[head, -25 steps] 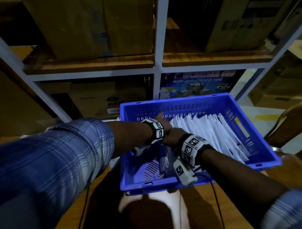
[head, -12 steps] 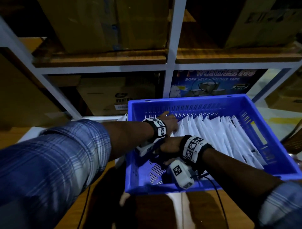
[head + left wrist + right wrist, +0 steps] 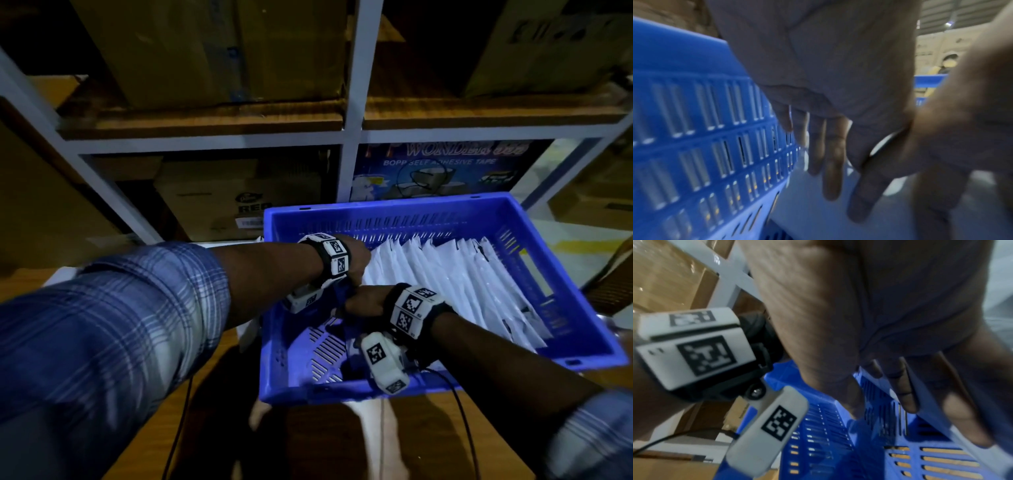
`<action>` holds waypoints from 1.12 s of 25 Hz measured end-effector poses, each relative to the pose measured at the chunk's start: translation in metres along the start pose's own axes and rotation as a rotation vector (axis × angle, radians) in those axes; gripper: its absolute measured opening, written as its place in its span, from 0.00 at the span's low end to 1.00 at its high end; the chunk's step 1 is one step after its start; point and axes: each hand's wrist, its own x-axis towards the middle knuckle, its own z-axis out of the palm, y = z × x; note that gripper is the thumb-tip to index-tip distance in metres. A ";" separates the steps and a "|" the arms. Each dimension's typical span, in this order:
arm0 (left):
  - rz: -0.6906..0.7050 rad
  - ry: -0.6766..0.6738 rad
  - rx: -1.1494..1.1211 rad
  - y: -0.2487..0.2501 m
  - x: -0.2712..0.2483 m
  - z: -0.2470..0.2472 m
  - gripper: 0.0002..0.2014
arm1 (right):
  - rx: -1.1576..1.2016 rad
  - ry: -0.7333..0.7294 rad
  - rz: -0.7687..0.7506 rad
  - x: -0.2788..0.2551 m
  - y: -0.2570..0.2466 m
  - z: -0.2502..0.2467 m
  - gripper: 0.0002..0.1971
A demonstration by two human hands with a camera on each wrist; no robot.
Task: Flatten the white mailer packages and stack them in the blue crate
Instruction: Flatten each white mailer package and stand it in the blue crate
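A blue slotted crate [image 3: 376, 209] sits on a wooden table. Several white mailers [image 3: 462, 274] lean in a row across its right half. My left hand [image 3: 358, 263] is at the row's left end, close to the back wall. The left wrist view shows its fingers [image 3: 830, 154] straight and flat on a mailer face [image 3: 818, 211] beside the crate wall [image 3: 694, 129]. My right hand [image 3: 363, 301] is just in front of it. Its fingers [image 3: 904, 386] lie straight along a mailer edge [image 3: 1001, 467] above the crate floor [image 3: 941, 464].
A white metal rack [image 3: 352, 137] with cardboard boxes [image 3: 212, 51] stands right behind the crate. A printed tape carton [image 3: 438, 171] is on its lower shelf. Wooden tabletop [image 3: 342, 445] lies near me, with a black cable [image 3: 466, 428] across it. A brown chair edge [image 3: 613, 274] shows at right.
Both hands stayed at the left end of the mailer row. The left hand's fingers came off the back wall and down onto the mailers. The view shifted slightly left.
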 end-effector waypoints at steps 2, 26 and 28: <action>0.030 -0.047 0.084 0.000 0.006 0.003 0.11 | 0.032 -0.012 -0.001 -0.004 0.002 0.000 0.25; 0.009 -0.154 0.186 -0.001 -0.036 0.002 0.36 | 0.241 0.051 0.012 -0.040 -0.014 0.004 0.08; -0.029 -0.092 0.102 -0.007 -0.040 0.001 0.28 | 0.157 0.084 0.012 -0.051 -0.021 -0.001 0.13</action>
